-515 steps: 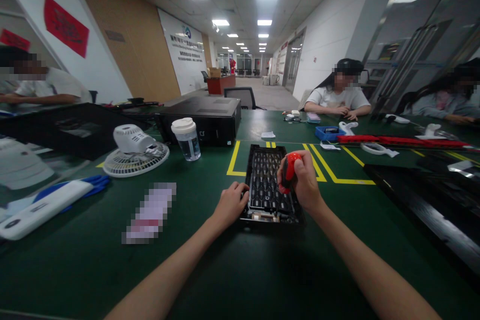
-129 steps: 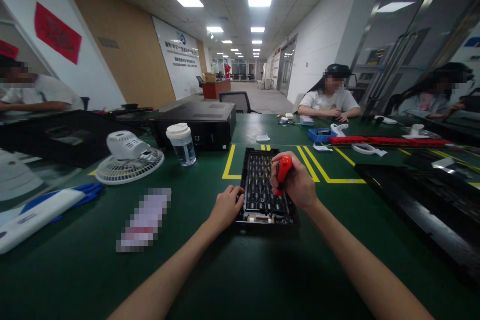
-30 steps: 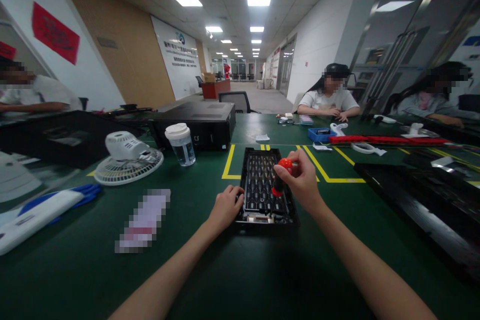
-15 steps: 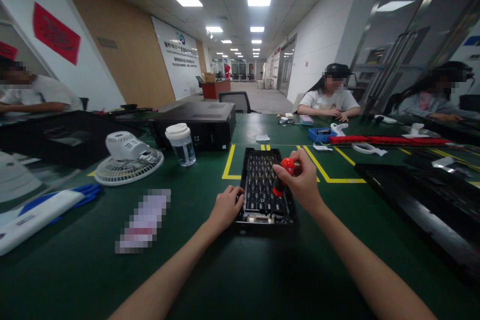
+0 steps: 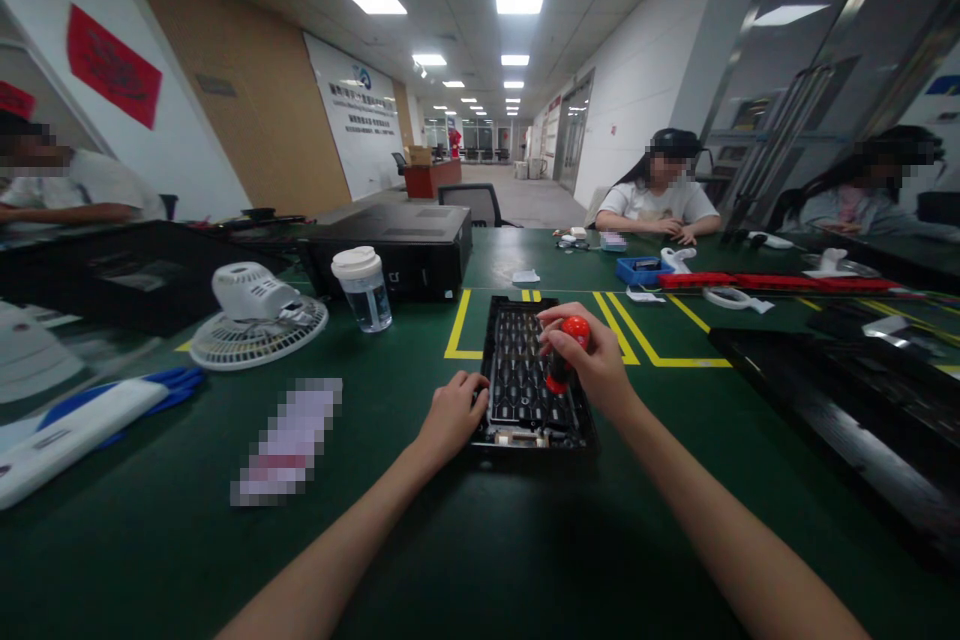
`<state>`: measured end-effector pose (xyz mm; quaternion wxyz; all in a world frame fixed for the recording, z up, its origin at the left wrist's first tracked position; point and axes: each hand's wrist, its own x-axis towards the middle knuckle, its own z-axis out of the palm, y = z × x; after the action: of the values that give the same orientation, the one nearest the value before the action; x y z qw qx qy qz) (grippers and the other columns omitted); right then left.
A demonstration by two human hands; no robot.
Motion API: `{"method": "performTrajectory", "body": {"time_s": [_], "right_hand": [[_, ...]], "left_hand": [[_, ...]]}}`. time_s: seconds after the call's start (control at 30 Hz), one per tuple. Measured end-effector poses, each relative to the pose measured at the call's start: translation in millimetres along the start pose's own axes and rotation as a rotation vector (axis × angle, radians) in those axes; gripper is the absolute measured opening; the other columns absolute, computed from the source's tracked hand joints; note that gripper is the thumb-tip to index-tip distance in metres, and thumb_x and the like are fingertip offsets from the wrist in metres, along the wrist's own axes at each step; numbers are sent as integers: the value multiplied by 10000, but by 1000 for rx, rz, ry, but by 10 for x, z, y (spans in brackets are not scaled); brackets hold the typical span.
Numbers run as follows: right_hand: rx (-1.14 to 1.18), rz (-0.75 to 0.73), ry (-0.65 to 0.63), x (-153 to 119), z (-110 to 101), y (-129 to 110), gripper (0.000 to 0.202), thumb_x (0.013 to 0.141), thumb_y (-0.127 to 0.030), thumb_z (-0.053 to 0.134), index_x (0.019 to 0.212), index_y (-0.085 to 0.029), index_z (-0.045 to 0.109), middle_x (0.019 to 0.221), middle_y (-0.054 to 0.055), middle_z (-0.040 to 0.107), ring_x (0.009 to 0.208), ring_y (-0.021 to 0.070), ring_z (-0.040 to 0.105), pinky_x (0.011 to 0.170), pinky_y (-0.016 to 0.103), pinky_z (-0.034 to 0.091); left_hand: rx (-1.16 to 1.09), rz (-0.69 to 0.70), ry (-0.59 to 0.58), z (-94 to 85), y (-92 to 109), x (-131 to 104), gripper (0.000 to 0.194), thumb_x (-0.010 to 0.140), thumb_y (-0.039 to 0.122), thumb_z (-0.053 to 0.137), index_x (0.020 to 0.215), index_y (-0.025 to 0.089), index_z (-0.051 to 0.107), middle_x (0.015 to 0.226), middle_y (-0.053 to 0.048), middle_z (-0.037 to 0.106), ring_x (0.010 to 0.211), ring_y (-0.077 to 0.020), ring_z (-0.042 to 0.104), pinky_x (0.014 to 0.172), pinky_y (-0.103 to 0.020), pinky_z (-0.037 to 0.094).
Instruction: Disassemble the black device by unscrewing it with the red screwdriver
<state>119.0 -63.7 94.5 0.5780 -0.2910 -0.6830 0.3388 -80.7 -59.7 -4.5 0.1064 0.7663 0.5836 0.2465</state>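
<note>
A black rectangular panel with rows of dark oval shapes lies lengthwise on the table before me. At its near end is a strip with small pale parts. My left hand is at the panel's left edge, fingers curled over the rim and holding it. In my right hand is a screwdriver with a stubby red-and-black handle, held upright over the panel's right side. The fingers surround the handle's top. I cannot make out the screwdriver's tip against the dark panel.
To the left stand a lidded cup, a white fan and a black computer case. A blurred flat item lies nearer. Rightward are a large black panel, a tape roll and a blue box. Several people sit around.
My right hand's fingers have shifted around the screwdriver's handle, now reaching farther left over its top. The screwdriver stays in place. My left hand and the panel have not moved.
</note>
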Motion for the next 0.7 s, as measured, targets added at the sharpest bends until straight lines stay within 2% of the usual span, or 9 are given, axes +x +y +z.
{"method": "performTrajectory", "body": {"time_s": [0.17, 0.27, 0.37, 0.5, 0.6, 0.7], "right_hand": [[303, 94, -41, 27, 23, 38, 195, 785, -306, 564, 936, -184, 558, 990, 63, 604, 725, 153, 629, 680, 346, 530], [363, 124, -49, 34, 13, 67, 158, 786, -281, 568, 908, -191, 523, 780, 5, 614, 524, 105, 588, 524, 266, 498], [385, 119, -32, 32, 3, 87, 110, 790, -255, 564, 859, -196, 502, 584, -62, 515, 397, 64, 461, 416, 204, 403], [402, 132, -41, 27, 9, 78, 117, 790, -274, 556, 839, -203, 477, 580, -64, 486, 404, 61, 426, 420, 202, 382], [444, 143, -58, 23, 18, 52, 156, 828, -362, 459, 846, -208, 473, 581, -51, 477, 413, 76, 430, 414, 211, 379], [482, 162, -61, 18, 20, 24, 288, 863, -431, 299, 858, -205, 479, 589, -27, 473, 435, 102, 450, 423, 236, 391]], "left_hand": [[-1, -4, -3, -5, 9, 1, 261, 865, 318, 358, 980, 227, 575, 960, -38, 557, 905, -168, 549, 857, -320, 406], [-10, 11, 5, -3, 5, -5, 262, 867, 321, 352, 976, 229, 573, 957, -37, 557, 900, -166, 548, 850, -315, 406], [-17, 16, 10, 0, 1, -10, 263, 868, 327, 352, 972, 227, 572, 953, -38, 557, 895, -166, 549, 848, -315, 406], [-19, 19, 17, 1, -1, -9, 262, 868, 328, 353, 970, 226, 571, 954, -38, 556, 895, -166, 550, 847, -319, 408], [-22, 20, 19, 4, -4, -6, 261, 868, 327, 352, 965, 227, 572, 955, -37, 558, 892, -166, 550, 842, -317, 412], [-21, 25, 20, 6, -6, -5, 261, 868, 329, 353, 965, 227, 572, 954, -37, 558, 890, -166, 550, 840, -316, 413]]}}
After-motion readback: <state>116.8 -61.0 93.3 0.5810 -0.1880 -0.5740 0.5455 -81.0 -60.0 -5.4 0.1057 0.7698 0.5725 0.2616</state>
